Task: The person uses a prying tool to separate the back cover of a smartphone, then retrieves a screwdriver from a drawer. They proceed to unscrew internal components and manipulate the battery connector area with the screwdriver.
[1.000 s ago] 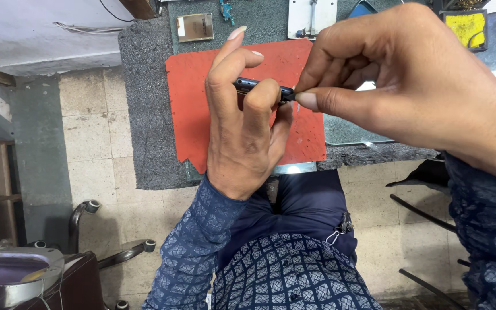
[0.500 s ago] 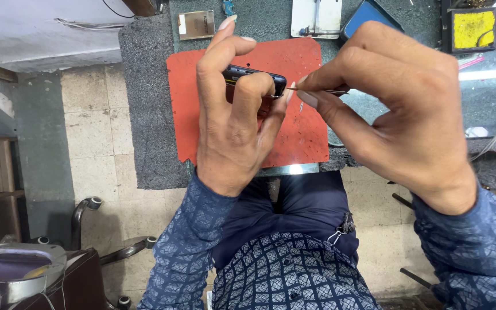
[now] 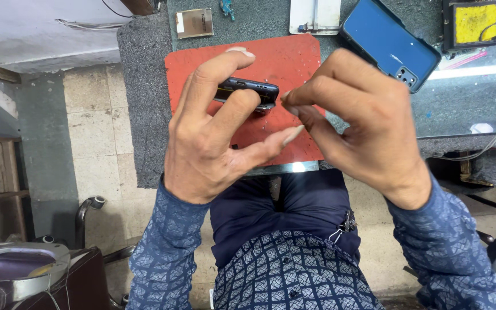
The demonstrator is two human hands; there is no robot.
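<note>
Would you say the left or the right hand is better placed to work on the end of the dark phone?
Probably the right hand: its pinched fingertips sit at the dark phone's end, while the left hand is occupied gripping it.

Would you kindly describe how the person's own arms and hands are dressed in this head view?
Both hands are bare: no gloves, rings or watch show on the left hand or the right hand. The arms wear long dark blue sleeves with a pale diamond lattice print, reaching the wrists. Several fingers have fairly long nails.
</note>
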